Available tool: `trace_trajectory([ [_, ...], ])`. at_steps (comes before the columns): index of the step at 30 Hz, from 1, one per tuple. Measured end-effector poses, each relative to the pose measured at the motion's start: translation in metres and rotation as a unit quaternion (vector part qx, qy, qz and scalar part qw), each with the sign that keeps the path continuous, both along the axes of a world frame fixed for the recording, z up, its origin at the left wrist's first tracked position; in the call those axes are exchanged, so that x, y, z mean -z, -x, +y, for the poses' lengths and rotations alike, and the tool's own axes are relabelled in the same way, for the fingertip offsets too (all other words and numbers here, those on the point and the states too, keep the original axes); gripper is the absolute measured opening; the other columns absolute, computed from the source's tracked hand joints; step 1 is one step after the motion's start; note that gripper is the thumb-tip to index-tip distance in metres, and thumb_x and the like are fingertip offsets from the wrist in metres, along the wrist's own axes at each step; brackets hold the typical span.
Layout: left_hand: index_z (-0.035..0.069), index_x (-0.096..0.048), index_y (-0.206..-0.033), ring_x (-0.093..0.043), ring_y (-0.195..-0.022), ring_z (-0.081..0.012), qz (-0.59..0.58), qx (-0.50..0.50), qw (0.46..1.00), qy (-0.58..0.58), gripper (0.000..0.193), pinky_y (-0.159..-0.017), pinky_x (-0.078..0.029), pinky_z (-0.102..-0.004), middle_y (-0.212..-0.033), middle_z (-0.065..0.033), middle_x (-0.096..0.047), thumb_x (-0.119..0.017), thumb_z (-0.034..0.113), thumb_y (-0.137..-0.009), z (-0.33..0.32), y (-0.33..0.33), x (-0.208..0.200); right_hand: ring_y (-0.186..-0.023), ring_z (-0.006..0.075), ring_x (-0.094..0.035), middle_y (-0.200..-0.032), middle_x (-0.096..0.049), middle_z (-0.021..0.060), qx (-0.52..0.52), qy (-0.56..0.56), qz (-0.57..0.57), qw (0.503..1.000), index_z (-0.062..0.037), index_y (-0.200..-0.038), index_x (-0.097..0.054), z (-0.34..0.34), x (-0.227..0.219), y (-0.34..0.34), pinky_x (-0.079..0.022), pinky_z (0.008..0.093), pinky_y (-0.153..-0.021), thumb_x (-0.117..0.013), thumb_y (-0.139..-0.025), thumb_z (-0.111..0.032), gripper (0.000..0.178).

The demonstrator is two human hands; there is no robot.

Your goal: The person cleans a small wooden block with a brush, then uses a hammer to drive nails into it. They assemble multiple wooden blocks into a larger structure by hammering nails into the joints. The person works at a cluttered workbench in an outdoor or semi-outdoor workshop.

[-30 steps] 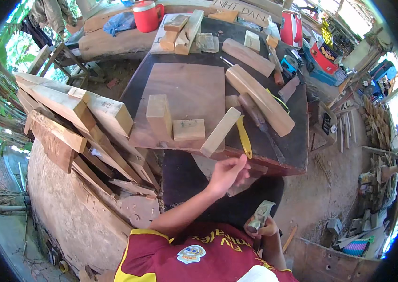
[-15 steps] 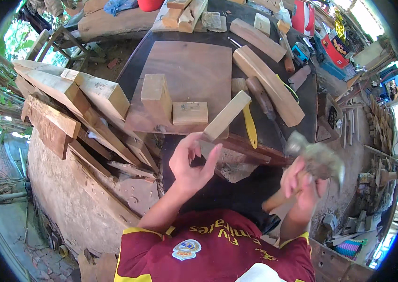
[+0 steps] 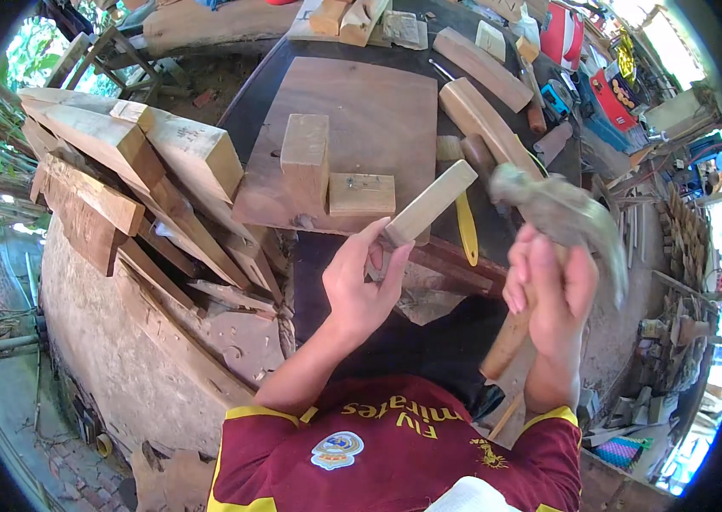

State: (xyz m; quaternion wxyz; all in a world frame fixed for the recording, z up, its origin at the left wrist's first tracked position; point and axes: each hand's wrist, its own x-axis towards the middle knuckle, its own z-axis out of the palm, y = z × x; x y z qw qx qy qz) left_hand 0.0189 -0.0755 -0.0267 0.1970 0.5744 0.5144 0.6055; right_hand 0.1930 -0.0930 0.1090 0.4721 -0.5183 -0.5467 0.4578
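Note:
My left hand (image 3: 359, 282) pinches the lower end of a small rectangular wooden block (image 3: 432, 203) between thumb and fingers. The block tilts up to the right, over the near edge of the table. To its right, my right hand (image 3: 556, 294) grips a hammer (image 3: 508, 343) by its wooden handle. The blurred metal head is raised beside the block, apart from it. Beyond the left hand, an upright wood block (image 3: 305, 162) and a low flat block (image 3: 362, 194) stand on a broad wooden board (image 3: 378, 94).
A yellow-handled brush (image 3: 467, 230), a wooden-handled tool (image 3: 480, 160) partly hidden by the hammer, and a long curved wood piece (image 3: 482, 119) lie on the dark table right of the board. Stacked timber (image 3: 177, 162) leans at the left. A tape measure (image 3: 557, 98) sits far right.
My left thumb has closed in against the block. My right hand has lifted slightly with the hammer, its head shifting left and nearer the block. The whole view has shifted a little.

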Motion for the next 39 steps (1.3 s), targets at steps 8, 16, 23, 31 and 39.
trace_trajectory([
  [8,0.002,-0.064,-0.114,-0.050,-0.058,-0.0133,0.029,0.010,0.999,0.017,0.042,-0.054,-0.043,-0.0252,-0.068,-0.0043,-0.053,-0.081,0.005,-0.075,-0.001,0.001,-0.003,-0.081,0.0192,-0.062,-0.096,-0.064,0.0105,-0.042,0.013,-0.122,0.992,0.0001,-0.108,-0.060,-0.002,0.047,0.002,-0.049,0.0293,-0.071,-0.061,-0.096,-0.014,0.019],
  [16,-0.001,-0.065,-0.110,-0.051,-0.064,-0.0133,0.073,0.001,0.997,-0.008,0.035,-0.055,-0.042,-0.0252,-0.082,-0.0082,-0.056,-0.078,0.004,-0.078,-0.003,0.007,-0.010,-0.052,0.0032,-0.043,-0.079,-0.053,-0.0001,0.000,0.066,0.121,0.990,-0.0006,-0.113,-0.055,-0.027,0.056,-0.005,-0.033,0.0192,-0.046,-0.058,-0.099,-0.016,0.021],
  [23,-0.003,-0.063,-0.093,-0.040,-0.064,-0.0036,-0.056,0.055,0.990,0.118,0.017,-0.053,-0.032,-0.0196,-0.083,-0.0013,-0.050,-0.071,0.011,-0.088,-0.031,0.025,-0.012,-0.045,0.0081,-0.043,-0.076,-0.050,0.0051,-0.002,0.203,0.282,0.938,0.0015,-0.115,-0.048,-0.090,0.098,-0.069,-0.036,0.0236,-0.038,-0.062,-0.094,-0.023,0.035],
  [31,-0.001,-0.063,-0.091,-0.048,-0.061,-0.0030,-0.242,0.146,0.913,0.293,0.020,-0.055,-0.038,-0.0191,-0.073,0.0012,-0.058,-0.064,0.019,-0.096,-0.023,0.020,-0.015,-0.045,0.0100,-0.044,-0.077,-0.052,0.0069,0.047,0.203,0.337,0.918,0.0019,-0.116,-0.048,-0.115,0.122,-0.063,-0.037,0.0263,-0.039,-0.069,-0.087,-0.015,0.040],
  [39,0.001,-0.058,-0.098,-0.059,-0.058,-0.0096,-0.306,0.231,0.840,0.385,0.027,-0.044,-0.042,-0.0197,-0.076,-0.0114,-0.068,-0.063,0.028,-0.096,-0.021,0.023,-0.024,-0.045,0.0108,-0.044,-0.076,-0.052,0.0071,-0.044,0.199,0.345,0.916,0.0030,-0.117,-0.048,-0.102,0.118,-0.056,-0.038,0.0268,-0.038,-0.069,-0.087,-0.017,0.041],
])
